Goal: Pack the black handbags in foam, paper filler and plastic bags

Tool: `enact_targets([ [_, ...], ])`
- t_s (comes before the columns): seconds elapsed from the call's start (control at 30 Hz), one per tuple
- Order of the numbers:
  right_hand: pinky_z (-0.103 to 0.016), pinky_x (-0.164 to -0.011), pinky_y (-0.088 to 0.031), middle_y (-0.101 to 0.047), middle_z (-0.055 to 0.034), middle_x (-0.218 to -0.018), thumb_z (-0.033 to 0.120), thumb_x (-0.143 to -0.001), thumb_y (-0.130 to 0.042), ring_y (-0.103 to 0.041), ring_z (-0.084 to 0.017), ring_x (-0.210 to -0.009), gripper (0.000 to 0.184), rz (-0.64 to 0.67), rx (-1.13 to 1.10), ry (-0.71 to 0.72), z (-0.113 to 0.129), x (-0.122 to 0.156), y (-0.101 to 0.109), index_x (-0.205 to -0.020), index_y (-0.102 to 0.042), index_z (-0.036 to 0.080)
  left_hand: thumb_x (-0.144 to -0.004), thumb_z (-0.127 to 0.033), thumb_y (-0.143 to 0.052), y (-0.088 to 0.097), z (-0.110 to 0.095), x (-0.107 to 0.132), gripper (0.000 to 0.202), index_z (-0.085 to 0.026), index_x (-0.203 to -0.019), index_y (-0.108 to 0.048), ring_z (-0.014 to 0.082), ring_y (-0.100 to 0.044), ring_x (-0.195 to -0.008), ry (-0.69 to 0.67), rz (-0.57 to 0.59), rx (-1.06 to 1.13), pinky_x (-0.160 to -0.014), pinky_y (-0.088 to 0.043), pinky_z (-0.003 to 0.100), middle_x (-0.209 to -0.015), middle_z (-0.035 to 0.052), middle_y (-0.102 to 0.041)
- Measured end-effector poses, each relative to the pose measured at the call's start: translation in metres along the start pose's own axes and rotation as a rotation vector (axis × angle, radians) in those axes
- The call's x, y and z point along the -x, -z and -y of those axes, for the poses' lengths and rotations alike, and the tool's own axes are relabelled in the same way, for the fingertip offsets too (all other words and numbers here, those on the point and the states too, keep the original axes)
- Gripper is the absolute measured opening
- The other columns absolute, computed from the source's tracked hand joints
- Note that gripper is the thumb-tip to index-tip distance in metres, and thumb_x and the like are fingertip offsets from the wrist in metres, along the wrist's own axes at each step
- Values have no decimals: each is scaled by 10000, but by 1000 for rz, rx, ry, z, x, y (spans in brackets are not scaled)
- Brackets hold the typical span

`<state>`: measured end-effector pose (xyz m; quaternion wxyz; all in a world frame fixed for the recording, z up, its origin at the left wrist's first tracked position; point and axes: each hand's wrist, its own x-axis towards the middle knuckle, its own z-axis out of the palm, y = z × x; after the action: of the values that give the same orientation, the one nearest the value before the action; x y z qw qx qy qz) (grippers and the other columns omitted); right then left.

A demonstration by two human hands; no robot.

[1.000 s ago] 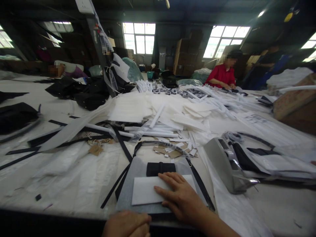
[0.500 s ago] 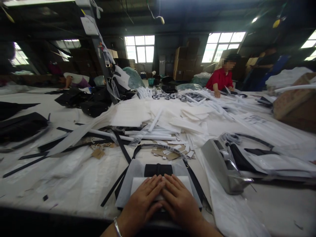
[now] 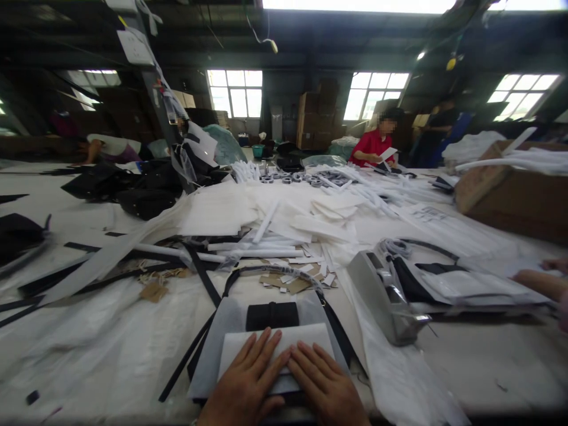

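A black handbag (image 3: 272, 316) lies flat before me, with white sheet wrapping (image 3: 205, 361) over its front. Its handle (image 3: 270, 269), covered in clear film, arches away from me, and black straps (image 3: 181, 361) run out at the sides. Across the bag's lower half rests a folded white foam sheet (image 3: 235, 349). My left hand (image 3: 251, 376) lies flat on this sheet with fingers stretched out. Beside it my right hand (image 3: 322, 378) presses flat too, the fingertips of both nearly meeting in the middle.
A grey tape dispenser (image 3: 377, 296) stands to the right, near another wrapped bag (image 3: 470, 284) and a person's hands (image 3: 544, 278). White foam sheets (image 3: 217, 210) and cardboard scraps (image 3: 295, 281) lie beyond. A person in red (image 3: 375, 145) works across the table, and a carton (image 3: 510, 195) stands far right.
The view has turned to the right, so things sit farther left. My hands have drawn slightly apart and toward me on the foam sheet. A person's hands have appeared at the right.
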<state>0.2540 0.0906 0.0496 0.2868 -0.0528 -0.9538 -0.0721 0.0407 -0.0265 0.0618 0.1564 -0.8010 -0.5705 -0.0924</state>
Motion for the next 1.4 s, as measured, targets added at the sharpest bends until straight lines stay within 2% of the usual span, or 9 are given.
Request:
enact_targets([
  [0.23,-381,-1009,-530,-665,-40,-1274,152,-986,-422,-613,-204,-1197,359,-50,-57,-134,10,-9,3,-1312,-571,167,-827,-207,-546,-11,-17,-14,540,-53,-1342,-496,318,-443,-1344,-42,-141,-144,-1087,-389,416,-1424,186,-511],
  [0.47,-440,-1085,-453,-661,-46,-1289,168,-922,-518,-584,-231,-1230,387,-56,-234,-303,19,2,31,-1300,-587,212,-829,-181,-536,-21,-15,-11,652,-100,-1456,-377,292,-389,-1388,-51,-176,-75,-1064,-436,407,-1515,151,-402],
  [0.57,-455,-1122,-399,-599,-42,-1366,192,-903,-561,-514,-254,-1304,427,-250,-359,-762,26,26,44,-1320,-585,280,-857,-223,-564,-17,-19,-8,699,-171,-1505,-309,307,-348,-1411,21,-109,-54,-1068,-439,443,-1569,129,-305],
  [0.67,-445,-1116,-398,-532,-72,-1434,406,-871,-623,-488,-294,-1324,573,-360,-736,-1344,29,38,49,-1409,-504,248,-876,-300,-598,-12,-24,-8,731,-186,-1520,-273,315,-323,-1423,63,-75,1,-1085,-426,460,-1587,119,-262],
  [0.77,-422,-1109,-393,-494,-112,-1463,533,-744,-726,-449,-313,-1350,854,-373,-1158,-1582,27,30,52,-1465,-420,192,-877,-303,-611,-10,-25,-9,744,-197,-1525,-260,316,-318,-1425,83,-62,52,-1099,-410,471,-1589,112,-259],
  [0.9,-399,-1071,-411,-556,-137,-1403,518,-716,-769,-484,-295,-1322,932,-370,-1433,-1648,21,12,67,-1486,-365,181,-853,-286,-640,-10,-24,-8,779,-197,-1525,-258,325,-314,-1426,86,-55,90,-1103,-404,490,-1585,120,-267],
  [1.03,-403,-1019,-443,-701,-96,-1183,450,-770,-748,-612,-288,-1170,573,-246,-1588,-1543,15,-3,81,-1252,-601,178,-803,-250,-682,-7,-23,-7,835,-210,-1523,-261,328,-321,-1422,100,-50,113,-1102,-403,498,-1578,124,-283],
  [1.23,-367,-875,-531,-719,-80,-1082,297,-778,-736,-674,-255,-1022,337,-318,-1719,-1581,8,-30,81,-1064,-610,171,-777,-289,-684,-8,-21,-9,826,-195,-1504,-304,340,-379,-1390,136,-105,133,-1086,-418,520,-1528,147,-378],
  [1.4,-354,-857,-547,-724,-60,-980,249,-753,-737,-694,-209,-881,274,-377,-1745,-1564,2,-54,81,-983,-613,164,-776,11,-411,-15,-19,-11,774,-194,-1512,-282,267,-372,-1403,208,-228,85,-1101,-412,484,-1504,121,-423],
])
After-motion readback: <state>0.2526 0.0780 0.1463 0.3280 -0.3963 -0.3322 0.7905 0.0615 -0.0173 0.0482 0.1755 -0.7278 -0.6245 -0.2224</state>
